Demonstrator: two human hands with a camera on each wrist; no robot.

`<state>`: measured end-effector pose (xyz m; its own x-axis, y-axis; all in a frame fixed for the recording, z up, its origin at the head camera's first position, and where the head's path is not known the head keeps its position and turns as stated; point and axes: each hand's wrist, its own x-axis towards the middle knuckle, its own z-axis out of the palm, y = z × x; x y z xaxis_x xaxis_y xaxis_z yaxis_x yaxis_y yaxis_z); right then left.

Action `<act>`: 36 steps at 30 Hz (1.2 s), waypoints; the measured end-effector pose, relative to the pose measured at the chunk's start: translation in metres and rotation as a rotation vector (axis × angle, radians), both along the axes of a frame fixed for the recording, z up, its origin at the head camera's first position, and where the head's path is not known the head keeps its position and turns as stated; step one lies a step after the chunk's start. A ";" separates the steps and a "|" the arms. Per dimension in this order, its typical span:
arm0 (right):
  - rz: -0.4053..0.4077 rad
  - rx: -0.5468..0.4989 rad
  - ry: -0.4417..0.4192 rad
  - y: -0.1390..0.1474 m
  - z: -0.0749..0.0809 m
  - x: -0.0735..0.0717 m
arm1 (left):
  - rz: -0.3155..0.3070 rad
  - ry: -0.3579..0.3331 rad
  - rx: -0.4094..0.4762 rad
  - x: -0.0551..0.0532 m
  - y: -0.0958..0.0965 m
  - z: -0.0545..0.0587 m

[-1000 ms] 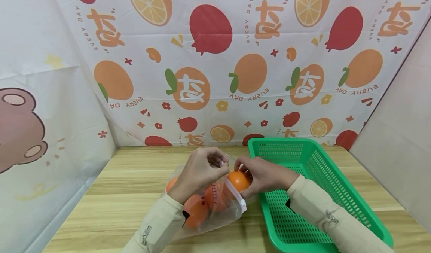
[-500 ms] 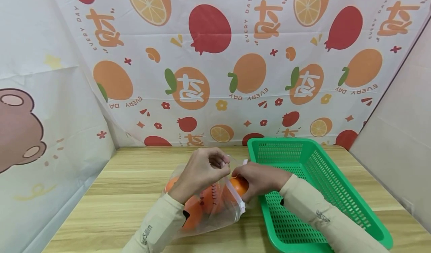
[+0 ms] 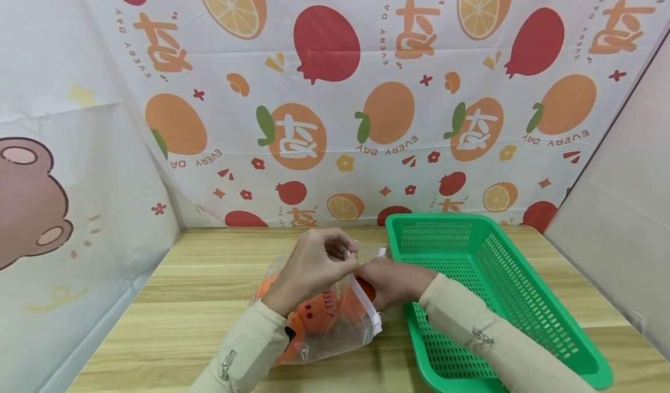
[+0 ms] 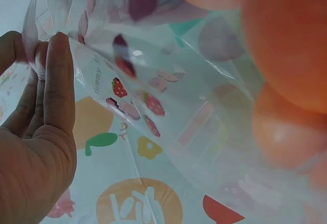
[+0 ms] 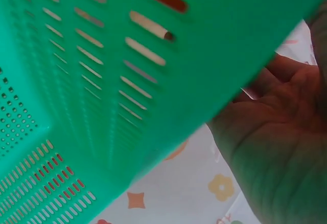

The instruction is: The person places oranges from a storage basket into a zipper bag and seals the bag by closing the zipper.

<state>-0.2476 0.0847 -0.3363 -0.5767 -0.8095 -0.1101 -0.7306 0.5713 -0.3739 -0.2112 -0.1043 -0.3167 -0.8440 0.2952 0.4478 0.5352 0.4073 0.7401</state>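
A clear zip bag (image 3: 340,349) with a white slider strip lies on the table, several oranges (image 3: 316,317) inside it. My left hand (image 3: 313,268) pinches the upper edge of its mouth; in the left wrist view that hand (image 4: 48,111) holds the film (image 4: 168,127), printed with strawberries, between thumb and fingers. At the mouth my right hand (image 3: 395,281) grips another orange (image 3: 367,289), mostly covered by the hand and film, its fingertips hidden. In the right wrist view, the basket wall partly hides the right hand (image 5: 281,132).
A green slotted basket (image 3: 549,300) stands to the right of the bag, under my right forearm. Wood-grain table (image 3: 173,300) shows to the left. A fruit-printed cloth (image 3: 335,131) hangs at the back, with pale cloth walls on both sides.
My right hand has moved left with the orange, from just outside the bag into its mouth. The oranges inside have shifted slightly. The left hand has stayed at the edge.
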 end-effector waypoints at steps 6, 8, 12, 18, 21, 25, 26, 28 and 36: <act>0.043 -0.021 0.064 -0.001 -0.009 -0.002 | -0.008 -0.003 0.007 -0.001 0.001 -0.001; 0.052 -0.026 0.072 -0.002 -0.011 -0.002 | -0.013 -0.004 0.009 -0.002 0.002 -0.002; 0.049 -0.034 0.088 0.000 -0.009 0.001 | -0.018 -0.004 0.016 -0.003 0.002 -0.002; -0.005 -0.107 0.070 0.010 0.007 0.008 | -0.002 -0.011 0.028 -0.002 0.000 0.000; -0.038 -0.180 0.120 0.021 0.017 0.014 | 0.005 -0.008 0.040 -0.003 -0.002 0.000; -0.086 -0.236 0.095 0.032 0.024 0.022 | 0.014 -0.011 0.061 -0.005 -0.004 0.001; -0.103 -0.239 0.058 0.034 0.025 0.025 | 0.019 -0.013 0.065 -0.005 -0.005 0.001; -0.133 -0.244 -0.025 0.035 0.026 0.031 | 0.029 -0.010 0.071 -0.006 -0.006 0.002; -0.235 -0.368 -0.199 0.023 0.018 0.052 | 0.075 0.042 0.090 -0.010 -0.013 0.007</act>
<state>-0.1952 0.1078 -0.3186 -0.7458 -0.6654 0.0327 -0.4912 0.5160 -0.7018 -0.2212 -0.1176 -0.3098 -0.8423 0.1887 0.5050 0.5367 0.3804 0.7531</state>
